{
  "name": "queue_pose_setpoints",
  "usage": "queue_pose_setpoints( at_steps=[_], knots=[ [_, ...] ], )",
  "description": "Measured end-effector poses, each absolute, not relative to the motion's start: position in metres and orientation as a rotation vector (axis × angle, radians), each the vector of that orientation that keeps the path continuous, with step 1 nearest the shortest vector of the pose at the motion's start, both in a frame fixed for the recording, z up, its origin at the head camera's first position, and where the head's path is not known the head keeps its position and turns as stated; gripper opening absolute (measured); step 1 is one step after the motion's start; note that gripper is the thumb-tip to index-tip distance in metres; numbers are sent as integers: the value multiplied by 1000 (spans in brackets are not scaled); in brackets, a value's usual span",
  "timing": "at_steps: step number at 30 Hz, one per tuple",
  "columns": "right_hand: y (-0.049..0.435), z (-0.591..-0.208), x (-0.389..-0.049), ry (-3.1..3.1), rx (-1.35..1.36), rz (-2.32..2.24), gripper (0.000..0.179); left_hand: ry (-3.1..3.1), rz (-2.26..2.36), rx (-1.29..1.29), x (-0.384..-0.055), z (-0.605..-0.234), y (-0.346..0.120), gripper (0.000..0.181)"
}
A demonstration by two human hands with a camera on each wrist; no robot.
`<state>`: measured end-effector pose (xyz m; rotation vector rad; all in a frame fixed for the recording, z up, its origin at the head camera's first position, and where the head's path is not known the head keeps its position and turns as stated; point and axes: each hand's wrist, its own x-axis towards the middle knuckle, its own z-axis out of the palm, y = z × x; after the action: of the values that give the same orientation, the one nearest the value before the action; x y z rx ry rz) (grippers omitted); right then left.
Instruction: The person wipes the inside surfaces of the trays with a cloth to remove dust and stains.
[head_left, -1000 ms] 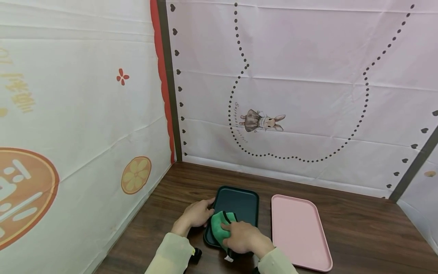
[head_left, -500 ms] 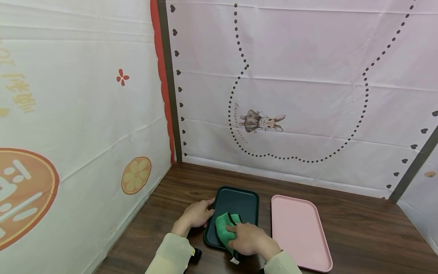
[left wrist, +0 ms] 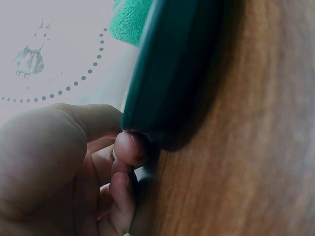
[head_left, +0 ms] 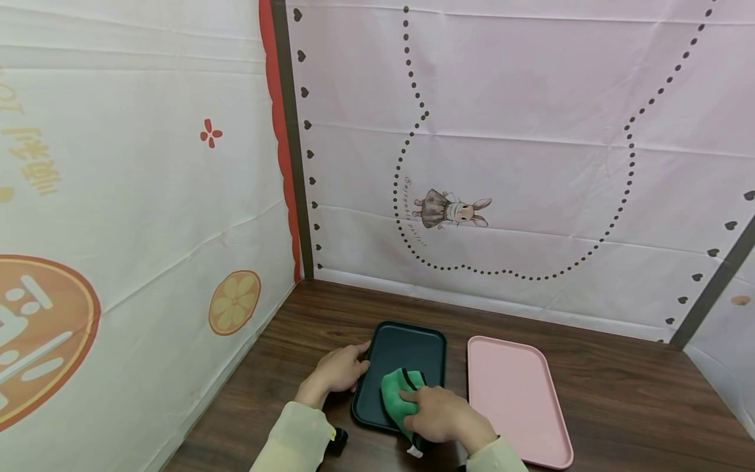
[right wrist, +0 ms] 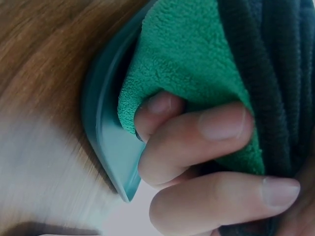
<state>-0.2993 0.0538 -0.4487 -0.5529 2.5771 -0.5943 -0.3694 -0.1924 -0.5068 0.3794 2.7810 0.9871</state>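
A dark teal tray (head_left: 407,344) lies flat on the wooden table in the head view. My left hand (head_left: 339,368) pinches its left edge, with thumb and fingers meeting at the rim (left wrist: 142,88) in the left wrist view. Bunched in my right hand (head_left: 439,414) is a green terry cleaning cloth (head_left: 396,396) with black edging, lying over the near right part of the tray. In the right wrist view, curled fingers (right wrist: 192,142) hold the cloth's fuzzy folds (right wrist: 187,54) close to the tray's corner. A white tag (head_left: 415,452) hangs from the cloth's near end.
To the right stands a pink tray (head_left: 513,393), parallel to the teal one with a narrow gap between. Printed fabric walls (head_left: 531,196) enclose the brown table (head_left: 625,406) at the back and sides. A small black object (head_left: 337,440) shows beside the left sleeve.
My right hand has slid the cloth rightward and slightly nearer across the teal tray. The left hand and both trays have stayed in place.
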Motion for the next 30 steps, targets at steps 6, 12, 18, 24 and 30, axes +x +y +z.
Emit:
queue_pose_setpoints(
  at_steps=[6,12,18,24,30],
  knots=[
    [61,-449,-298,2565,-551,-629,54,2774,984,372,-370,-507,-191,54],
    [63,-449,-298,2573,-538,-656,55,2777,989,381,-369,-505,-191,54],
    [62,-448,-297,2604,-555,-616,53,2769,990,374,-368,-504,-192,54],
    [59,-448,-298,2618,-530,-630,52,2770,975,374,-369,-505,-192,55],
    [59,-450,-302,2619,-511,-660,53,2768,978,385,-369,-505,-192,55]
  ],
)
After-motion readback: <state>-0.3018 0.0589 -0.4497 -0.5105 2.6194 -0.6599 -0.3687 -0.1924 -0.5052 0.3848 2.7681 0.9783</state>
